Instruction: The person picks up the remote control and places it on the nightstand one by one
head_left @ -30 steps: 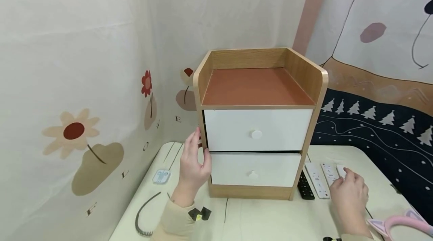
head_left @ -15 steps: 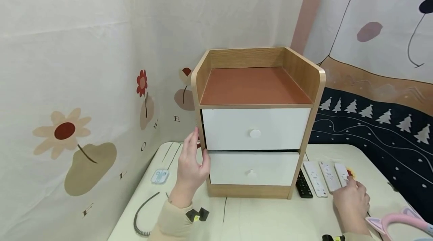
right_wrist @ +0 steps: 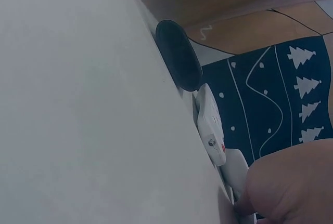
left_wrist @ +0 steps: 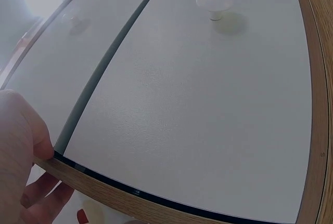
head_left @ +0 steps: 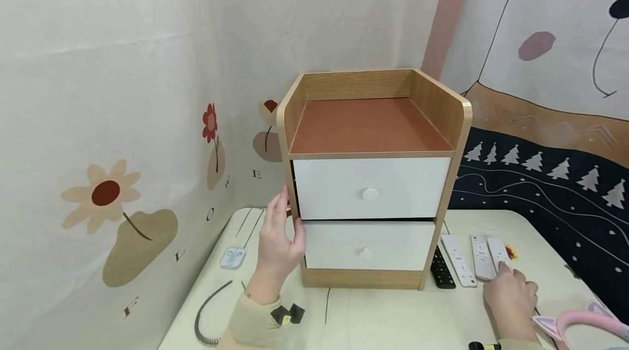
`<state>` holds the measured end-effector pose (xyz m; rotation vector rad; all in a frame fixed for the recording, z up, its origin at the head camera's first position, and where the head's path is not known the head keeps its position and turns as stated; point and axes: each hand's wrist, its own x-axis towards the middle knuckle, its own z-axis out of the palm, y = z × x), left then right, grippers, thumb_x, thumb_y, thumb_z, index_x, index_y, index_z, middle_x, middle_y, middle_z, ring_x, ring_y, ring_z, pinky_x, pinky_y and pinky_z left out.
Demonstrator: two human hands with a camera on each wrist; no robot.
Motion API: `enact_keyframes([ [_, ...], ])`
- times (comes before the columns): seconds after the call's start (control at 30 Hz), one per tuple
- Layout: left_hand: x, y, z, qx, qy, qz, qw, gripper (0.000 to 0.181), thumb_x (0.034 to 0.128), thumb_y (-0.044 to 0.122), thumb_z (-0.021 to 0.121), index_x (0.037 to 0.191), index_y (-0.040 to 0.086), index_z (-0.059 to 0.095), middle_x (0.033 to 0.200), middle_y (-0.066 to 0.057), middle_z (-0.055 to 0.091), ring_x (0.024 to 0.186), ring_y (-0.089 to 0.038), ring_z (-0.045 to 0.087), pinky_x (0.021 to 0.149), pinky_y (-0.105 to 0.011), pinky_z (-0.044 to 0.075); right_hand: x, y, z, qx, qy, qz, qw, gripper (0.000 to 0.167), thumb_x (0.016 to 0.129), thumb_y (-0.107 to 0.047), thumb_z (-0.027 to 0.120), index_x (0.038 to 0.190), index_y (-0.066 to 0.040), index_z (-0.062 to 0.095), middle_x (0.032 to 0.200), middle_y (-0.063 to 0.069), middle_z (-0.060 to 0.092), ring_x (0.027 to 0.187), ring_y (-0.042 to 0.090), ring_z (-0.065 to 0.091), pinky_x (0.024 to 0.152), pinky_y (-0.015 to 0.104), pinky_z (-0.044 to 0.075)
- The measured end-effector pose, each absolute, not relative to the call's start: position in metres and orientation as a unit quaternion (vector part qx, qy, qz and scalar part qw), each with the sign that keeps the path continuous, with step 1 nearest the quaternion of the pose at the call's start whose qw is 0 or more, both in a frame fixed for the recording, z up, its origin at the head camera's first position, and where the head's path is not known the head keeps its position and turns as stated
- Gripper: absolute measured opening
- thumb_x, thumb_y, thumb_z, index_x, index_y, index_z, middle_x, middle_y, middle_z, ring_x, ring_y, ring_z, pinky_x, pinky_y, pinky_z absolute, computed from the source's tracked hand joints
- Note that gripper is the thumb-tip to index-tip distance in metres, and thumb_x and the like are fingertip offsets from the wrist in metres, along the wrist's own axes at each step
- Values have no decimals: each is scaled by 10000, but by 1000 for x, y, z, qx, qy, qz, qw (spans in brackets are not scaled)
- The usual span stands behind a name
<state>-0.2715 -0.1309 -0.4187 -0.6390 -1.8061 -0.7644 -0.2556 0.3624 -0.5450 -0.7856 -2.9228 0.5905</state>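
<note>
A small wooden drawer cabinet (head_left: 375, 279) with two white drawers and a brown open top stands on the table in the head view. My left hand (head_left: 279, 246) grips its left side edge, thumb at the front and fingers along the outer side. The left wrist view shows the thumb (left_wrist: 36, 130) against the edge beside the drawer fronts. To the right of the cabinet, my right hand (head_left: 512, 294) holds the near end of the rightmost white remote control (head_left: 497, 249); its fingertips are partly hidden. Beside it lie two more white remotes (head_left: 483, 258) (head_left: 458, 260) and a black remote (head_left: 442, 271).
A pink cat-ear headband (head_left: 582, 320) lies at the right front. On the left are an earphone case (head_left: 233, 257) and a coiled dark cord (head_left: 200, 320). A small red and yellow item (head_left: 511, 251) lies behind the rightmost remote. Printed cloth hangs behind the table.
The right hand has drawn back slightly, showing more of the rightmost remote. The middle white remote has shifted right, closer to it. The left hand has stayed on the cabinet.
</note>
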Motion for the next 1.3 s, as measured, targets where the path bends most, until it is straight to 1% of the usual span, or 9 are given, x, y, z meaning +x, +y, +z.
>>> enact_keyframes([
  [0.2, -272, -130, -419, -263, -752, -316, 515, 825, 859, -132, 659, 1642, -84, 405, 1412, -321, 624, 1182, -433, 708, 913, -539, 691, -256, 360, -540, -233, -956, 167, 58, 620, 949, -78, 553, 1473, 231, 435, 1388, 512, 523, 1236, 625, 563, 1080, 723, 412],
  [0.33, -271, -131, -419, -259, -756, -320, 510, 818, 870, -119, 658, 1646, -77, 405, 1411, -319, 624, 1181, -435, 709, 923, -534, 692, -255, 359, -537, -224, -959, 165, 60, 587, 1001, -124, 513, 1445, 256, 460, 1359, 518, 554, 1177, 647, 602, 1061, 710, 446],
  [0.47, -271, -131, -419, -257, -758, -319, 507, 813, 875, -110, 662, 1646, -77, 405, 1412, -321, 622, 1164, -433, 718, 917, -514, 697, -254, 357, -533, -223, -959, 169, 51, 593, 1031, -169, 507, 1426, 271, 461, 1309, 531, 569, 1168, 682, 591, 1060, 713, 488],
  [0.57, -271, -131, -420, -257, -759, -318, 508, 816, 877, -113, 664, 1649, -75, 402, 1415, -320, 622, 1161, -427, 722, 914, -505, 697, -253, 355, -530, -224, -958, 171, 44, 566, 1046, -181, 502, 1364, 286, 473, 1191, 532, 603, 1082, 670, 639, 941, 687, 570],
  [0.67, -272, -132, -420, -258, -756, -315, 512, 823, 862, -130, 667, 1642, -82, 408, 1414, -317, 626, 1159, -429, 724, 896, -514, 699, -252, 354, -526, -219, -960, 168, 41, 513, 1060, -176, 497, 1273, 291, 501, 1061, 503, 626, 953, 630, 692, 792, 650, 612],
  [0.8, -271, -132, -419, -256, -756, -313, 514, 821, 862, -135, 670, 1639, -87, 408, 1415, -317, 626, 1171, -431, 720, 896, -519, 698, -252, 352, -522, -215, -961, 167, 43, 470, 1071, -165, 487, 1214, 280, 530, 1007, 464, 638, 902, 593, 704, 753, 629, 620],
  [0.93, -270, -132, -419, -257, -757, -313, 513, 822, 866, -134, 668, 1643, -83, 405, 1418, -317, 626, 1169, -426, 722, 897, -516, 697, -253, 350, -520, -214, -961, 167, 58, 482, 1078, -175, 485, 1267, 266, 537, 1075, 481, 643, 962, 621, 697, 778, 647, 617],
  [1.13, -270, -132, -419, -259, -755, -314, 515, 828, 853, -137, 677, 1637, -82, 417, 1416, -312, 633, 1175, -432, 723, 922, -518, 695, -254, 341, -517, -218, -949, 199, 107, 562, 1101, -244, 521, 1463, 186, 518, 1347, 479, 601, 1170, 674, 642, 947, 737, 561],
  [1.3, -271, -131, -419, -258, -756, -313, 514, 817, 862, -130, 679, 1636, -81, 421, 1432, -307, 630, 1222, -429, 712, 965, -515, 681, -252, 329, -506, -197, -943, 212, 166, 571, 1081, -257, 573, 1485, 145, 550, 1422, 438, 579, 1240, 675, 606, 1006, 774, 537],
])
